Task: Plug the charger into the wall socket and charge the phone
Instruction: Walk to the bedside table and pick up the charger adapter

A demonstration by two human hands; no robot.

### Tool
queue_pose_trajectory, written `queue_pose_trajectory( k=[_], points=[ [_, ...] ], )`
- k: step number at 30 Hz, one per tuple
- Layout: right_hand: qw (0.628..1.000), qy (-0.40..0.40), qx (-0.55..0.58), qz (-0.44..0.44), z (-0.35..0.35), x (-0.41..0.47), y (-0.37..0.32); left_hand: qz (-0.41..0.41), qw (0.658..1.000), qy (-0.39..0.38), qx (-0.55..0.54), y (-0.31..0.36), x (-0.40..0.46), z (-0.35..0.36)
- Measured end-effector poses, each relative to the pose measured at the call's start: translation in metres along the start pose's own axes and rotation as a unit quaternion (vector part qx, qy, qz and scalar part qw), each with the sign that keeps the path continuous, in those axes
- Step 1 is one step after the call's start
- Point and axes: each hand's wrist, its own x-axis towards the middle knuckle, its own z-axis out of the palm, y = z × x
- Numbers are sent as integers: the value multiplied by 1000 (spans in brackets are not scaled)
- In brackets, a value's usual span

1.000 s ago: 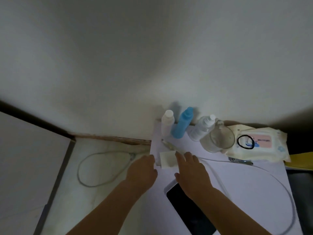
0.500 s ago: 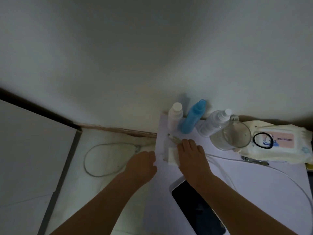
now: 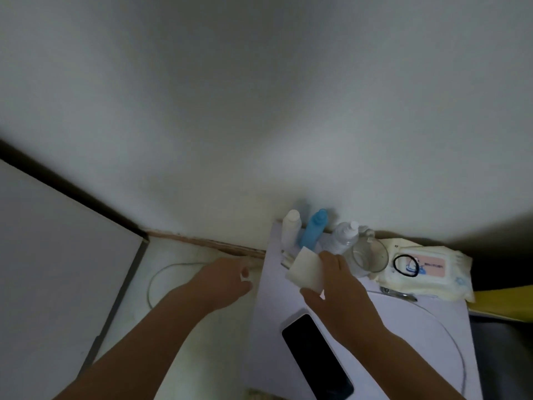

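Observation:
My right hand (image 3: 339,287) grips a white square charger block (image 3: 305,269) and holds it tilted just above the white table (image 3: 403,342). A thin white cable (image 3: 450,336) curves across the table's right side. The phone (image 3: 315,355) lies face up with a dark screen at the table's front, under my right forearm. My left hand (image 3: 223,280) hovers left of the table's edge over the floor, fingers loosely curled with nothing in them. No wall socket shows in this view.
Against the wall at the table's back stand a white bottle (image 3: 290,229), a blue bottle (image 3: 313,228), a clear bottle (image 3: 343,236) and a glass cup (image 3: 370,256). A wipes pack (image 3: 427,271) with a black hair tie (image 3: 406,265) lies to the right. Another cable loop (image 3: 161,278) rests on the floor.
My right hand has closed on the charger block and lifted it off the table, tilting it. My left hand has shifted slightly and stays left of the table.

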Motion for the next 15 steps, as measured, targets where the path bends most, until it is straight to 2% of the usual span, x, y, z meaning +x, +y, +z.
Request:
queue_pose_trajectory(
  k=[8,15],
  points=[
    [988,36,153,-2,-57,-28,-62,10,997,77,-4,15,-69,-63],
    [976,30,215,-29,-103,-44,-122,11,989,149,-3,25,-134,-107]
  ],
)
